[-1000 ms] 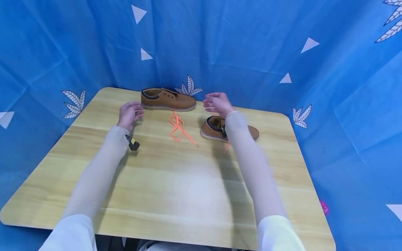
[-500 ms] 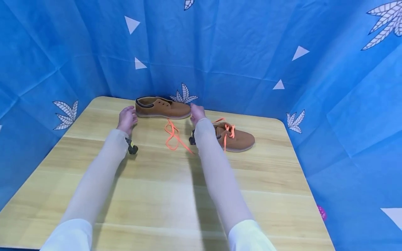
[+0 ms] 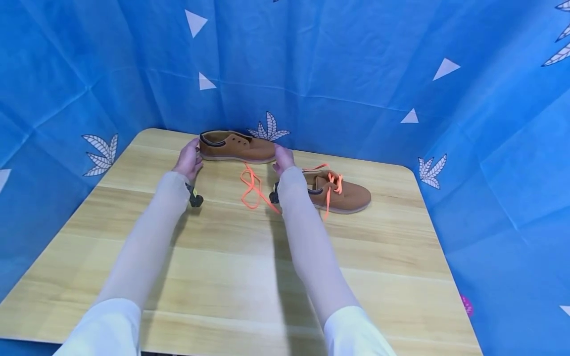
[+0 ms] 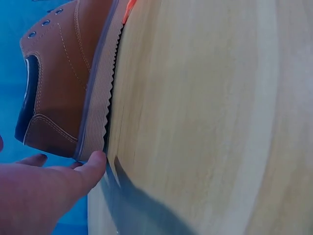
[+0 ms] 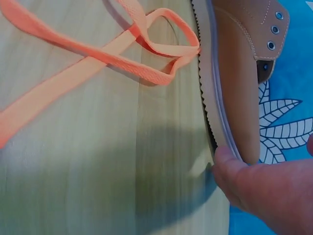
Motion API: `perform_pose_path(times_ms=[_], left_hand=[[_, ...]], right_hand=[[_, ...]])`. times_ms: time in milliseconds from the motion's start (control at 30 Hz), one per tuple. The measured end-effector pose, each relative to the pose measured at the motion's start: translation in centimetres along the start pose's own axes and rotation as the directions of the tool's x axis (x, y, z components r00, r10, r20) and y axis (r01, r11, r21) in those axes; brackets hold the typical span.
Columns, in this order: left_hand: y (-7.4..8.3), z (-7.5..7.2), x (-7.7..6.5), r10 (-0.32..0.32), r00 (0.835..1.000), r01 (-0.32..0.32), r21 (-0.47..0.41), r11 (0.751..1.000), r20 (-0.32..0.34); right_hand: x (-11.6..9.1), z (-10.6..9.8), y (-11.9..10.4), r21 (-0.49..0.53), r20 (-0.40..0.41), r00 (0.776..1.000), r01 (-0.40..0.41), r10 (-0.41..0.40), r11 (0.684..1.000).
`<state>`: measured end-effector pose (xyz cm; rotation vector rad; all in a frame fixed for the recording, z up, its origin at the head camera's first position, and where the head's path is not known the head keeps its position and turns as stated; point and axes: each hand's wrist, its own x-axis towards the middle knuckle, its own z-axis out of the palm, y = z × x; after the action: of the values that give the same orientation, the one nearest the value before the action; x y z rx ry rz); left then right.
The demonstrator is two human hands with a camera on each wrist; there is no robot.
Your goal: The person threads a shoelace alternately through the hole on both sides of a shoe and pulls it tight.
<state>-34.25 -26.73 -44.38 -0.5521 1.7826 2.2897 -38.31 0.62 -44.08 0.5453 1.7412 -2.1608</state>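
A brown leather shoe [image 3: 238, 148] with bare eyelets stands at the back of the table, toe to the right. My left hand [image 3: 188, 159] holds its heel; in the left wrist view the thumb [image 4: 93, 169] meets the sole at the heel's bottom corner. At the other end my right hand [image 3: 284, 158] grips the toe, its thumb [image 5: 227, 159] against the front of the sole. The far fingers are partly hidden behind the shoe. A loose orange shoelace [image 5: 54, 90] lies looped on the wood in front of this shoe.
A matching brown shoe [image 3: 354, 199], laced with orange, stands right of my right forearm, which covers its heel end. The wooden table [image 3: 231, 277] ends at the back against a blue patterned curtain [image 3: 347, 64].
My right hand has moved left from above the laced shoe to the toe of the unlaced one. The left hand has closed in on its heel. The laced shoe is now less covered.
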Motion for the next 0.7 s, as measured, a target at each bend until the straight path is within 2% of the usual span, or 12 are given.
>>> perform_pose_path(times_ms=[133,267,367,600,700], left_hand=[[0.2,0.0,0.1,-0.019,1.000,0.020,-0.042,0.999,0.024],[0.2,-0.1,0.1,-0.036,0.999,0.036,-0.094,0.995,0.006],[0.2,0.0,0.1,-0.026,0.998,0.021,-0.073,0.997,-0.058],[0.0,0.3,0.1,-0.053,0.992,0.053,-0.001,0.999,-0.118],[-0.2,0.4,0.2,-0.028,0.987,0.029,0.004,1.000,-0.159]], right_hand=[[0.4,0.0,0.4,0.042,-0.035,0.999,0.022,-0.021,0.999],[0.7,0.1,0.8,0.051,-0.071,0.996,0.054,-0.050,0.997],[0.8,0.2,1.0,0.050,-0.080,0.995,0.068,-0.064,0.996],[0.2,0.1,0.9,0.052,-0.050,0.998,0.045,-0.042,0.998],[-0.4,0.1,0.7,0.012,-0.045,0.998,0.036,-0.036,0.999]])
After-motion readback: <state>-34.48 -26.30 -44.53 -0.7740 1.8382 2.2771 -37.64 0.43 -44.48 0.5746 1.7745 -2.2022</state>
